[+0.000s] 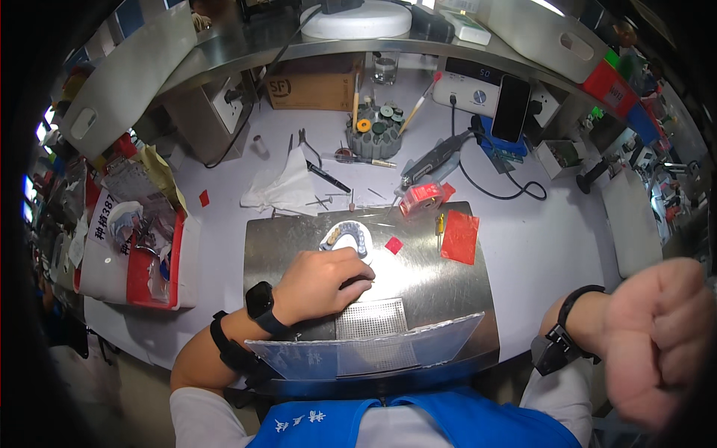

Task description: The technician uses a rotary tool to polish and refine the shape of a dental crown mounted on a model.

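Observation:
A dental cast (349, 236) of one arch, grey teeth on a white base with a tan section at its left, sits on the metal work plate (287, 246). My left hand (328, 278) is at the cast's near side, fingers curled and closed against its base, partly covering it. My right hand (657, 336) is raised off the table at the far right, close to the camera, closed in a fist; what it may hold is hidden. Beside the cast lies a small red square (393, 245). A larger red sheet (459, 237) and a yellow-handled tool (440, 228) lie farther right.
A clear shield (373, 349) stands along the plate's near edge, beside a perforated metal sheet (371, 317). Behind are a red tape dispenser (422, 198), a handpiece (437, 159) with its cord, and a grey bur holder (375, 138). A red-and-white bin (179, 257) stands left.

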Motion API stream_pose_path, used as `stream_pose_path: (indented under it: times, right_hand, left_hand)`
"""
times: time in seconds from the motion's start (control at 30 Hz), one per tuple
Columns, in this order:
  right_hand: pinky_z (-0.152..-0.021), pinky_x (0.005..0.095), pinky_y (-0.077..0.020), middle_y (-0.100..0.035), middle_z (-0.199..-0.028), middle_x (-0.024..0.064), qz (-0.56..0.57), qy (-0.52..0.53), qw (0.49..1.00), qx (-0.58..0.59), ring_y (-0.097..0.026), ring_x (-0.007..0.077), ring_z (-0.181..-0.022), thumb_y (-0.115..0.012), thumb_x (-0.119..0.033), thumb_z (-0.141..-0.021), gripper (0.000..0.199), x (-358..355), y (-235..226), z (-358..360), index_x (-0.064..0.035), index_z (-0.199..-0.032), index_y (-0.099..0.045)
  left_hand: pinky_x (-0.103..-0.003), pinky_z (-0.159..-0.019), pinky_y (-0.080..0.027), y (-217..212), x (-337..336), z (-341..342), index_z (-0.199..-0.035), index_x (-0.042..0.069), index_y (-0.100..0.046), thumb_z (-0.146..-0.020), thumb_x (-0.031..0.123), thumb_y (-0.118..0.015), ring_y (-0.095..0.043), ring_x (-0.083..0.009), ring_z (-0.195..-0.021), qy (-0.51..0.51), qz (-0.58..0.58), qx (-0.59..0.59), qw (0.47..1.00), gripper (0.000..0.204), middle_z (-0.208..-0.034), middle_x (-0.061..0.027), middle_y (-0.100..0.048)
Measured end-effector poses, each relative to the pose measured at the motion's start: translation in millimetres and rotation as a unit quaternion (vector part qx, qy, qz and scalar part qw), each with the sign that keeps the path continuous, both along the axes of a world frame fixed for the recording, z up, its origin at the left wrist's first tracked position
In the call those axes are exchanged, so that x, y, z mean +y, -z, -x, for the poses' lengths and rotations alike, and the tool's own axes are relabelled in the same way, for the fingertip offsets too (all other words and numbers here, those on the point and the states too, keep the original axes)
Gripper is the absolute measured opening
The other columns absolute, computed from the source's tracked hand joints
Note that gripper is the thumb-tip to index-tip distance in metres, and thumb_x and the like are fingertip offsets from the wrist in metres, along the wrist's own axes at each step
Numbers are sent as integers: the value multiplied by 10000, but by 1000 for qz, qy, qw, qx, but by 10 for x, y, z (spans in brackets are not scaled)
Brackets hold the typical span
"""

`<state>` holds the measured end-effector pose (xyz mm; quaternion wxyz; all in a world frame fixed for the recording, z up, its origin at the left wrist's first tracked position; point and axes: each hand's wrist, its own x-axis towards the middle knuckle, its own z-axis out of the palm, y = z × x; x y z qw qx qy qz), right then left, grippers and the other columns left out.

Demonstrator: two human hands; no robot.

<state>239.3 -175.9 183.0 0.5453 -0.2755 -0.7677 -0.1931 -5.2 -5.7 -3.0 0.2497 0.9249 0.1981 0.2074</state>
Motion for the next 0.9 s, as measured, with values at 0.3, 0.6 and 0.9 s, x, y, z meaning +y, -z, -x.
stream_pose_path:
  times: [0.3, 0.6, 0.9]
  right_hand:
    - [-704, 254, -452, -594, -817, 18, 649, -82, 753, 79, -543, 90, -739, -459, 40, -868, 306, 1218, 1554, -221, 19, -1116, -637]
    - [-631, 226, -525, -680, -909, 61, 621, -194, 697, 303, -611, 76, -697, -590, -117, -1020, 224, 1159, 1788, 16, 37, -1174, -644]
    - [-741, 227, -479, -689, -932, 75, 602, -135, 764, 189, -615, 79, -896, -572, -199, -1042, 304, 1017, 1794, 1, 8, -1236, -680]
  left_hand:
    - [-353, -644, -542, 44, 60, -87, -878, 104, -739, -789, 134, -781, -670, -265, -719, 10, -26, 2, 1000, 102, -825, -59, -676]
    - [-198, -623, -492, -121, 21, -160, -951, -19, -632, -868, -25, -705, -598, -53, -737, -69, 292, -145, 943, 111, -947, -57, -664]
    - [-256, -732, -575, -20, -125, -137, -1081, -25, -588, -897, -92, -688, -693, -149, -864, -76, 435, -293, 848, 220, -1038, -155, -686]
